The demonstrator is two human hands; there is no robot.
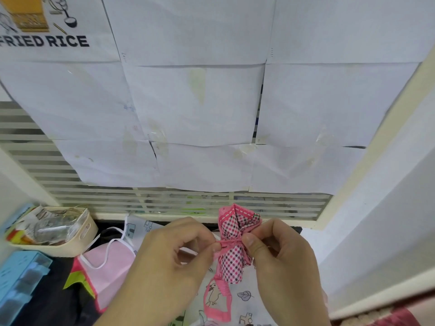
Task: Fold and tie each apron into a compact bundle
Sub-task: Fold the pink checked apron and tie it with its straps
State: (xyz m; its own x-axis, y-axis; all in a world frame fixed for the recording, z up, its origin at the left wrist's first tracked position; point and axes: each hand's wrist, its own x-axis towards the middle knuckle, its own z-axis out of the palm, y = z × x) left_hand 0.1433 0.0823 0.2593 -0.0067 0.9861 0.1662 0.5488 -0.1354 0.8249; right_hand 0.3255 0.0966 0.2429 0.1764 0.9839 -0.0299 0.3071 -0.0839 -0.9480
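The left hand [164,262] and right hand [280,260] sit lowest in view, each pinching an end of the pink tie [229,243] cinched round the checked bundle [233,243], which is held upright between them. Below, at 6 o'clock, lies a printed apron [237,300]; at 9 o'clock a pink apron [110,260]; at 10 o'clock a cream basket [87,231].

Bare hands [174,260], seemingly sleeveless forearms.
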